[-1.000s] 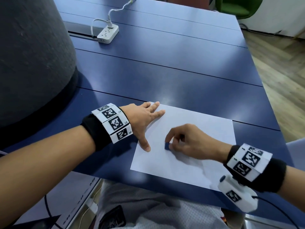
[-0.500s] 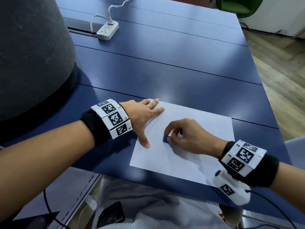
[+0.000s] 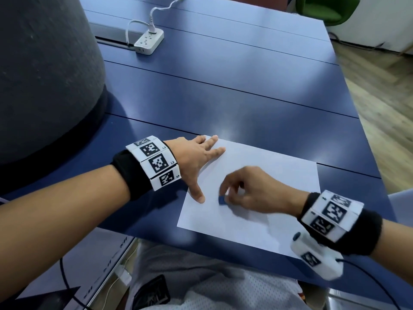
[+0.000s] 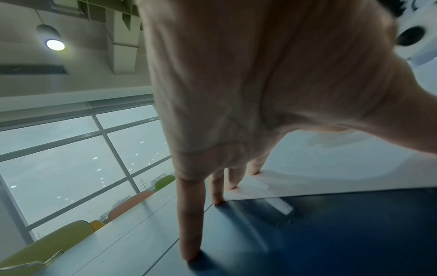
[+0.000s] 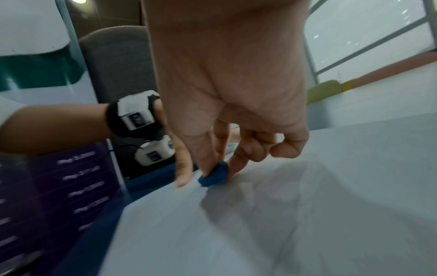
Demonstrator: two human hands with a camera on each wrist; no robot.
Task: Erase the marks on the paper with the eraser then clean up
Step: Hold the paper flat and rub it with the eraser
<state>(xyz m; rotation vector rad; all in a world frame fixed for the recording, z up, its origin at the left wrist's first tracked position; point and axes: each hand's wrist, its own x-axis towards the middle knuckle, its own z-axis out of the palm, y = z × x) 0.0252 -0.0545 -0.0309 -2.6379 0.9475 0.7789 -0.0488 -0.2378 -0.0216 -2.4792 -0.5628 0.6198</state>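
Note:
A white sheet of paper (image 3: 268, 198) lies near the front edge of the blue table (image 3: 245, 97). My right hand (image 3: 225, 194) pinches a small blue eraser (image 3: 222, 200) and presses it onto the paper's left part; the right wrist view shows the eraser (image 5: 214, 174) between thumb and fingertips of the right hand (image 5: 212, 168), touching the paper (image 5: 283, 214). My left hand (image 3: 201, 162) lies flat with straight, spread fingers on the paper's left corner, thumb near the eraser. In the left wrist view the left hand (image 4: 224, 186) has its fingertips on the paper (image 4: 331, 168) and table. No marks show on the sheet.
A white power strip (image 3: 148, 42) with a cable sits at the table's far left. A large dark grey rounded object (image 3: 44, 74) stands at the left edge. A green chair (image 3: 324, 10) is beyond the far right corner. Wooden floor lies to the right.
My right hand has shifted the eraser slightly on the paper, a short rubbing stroke toward me. The left hand stays flat on the sheet's corner.

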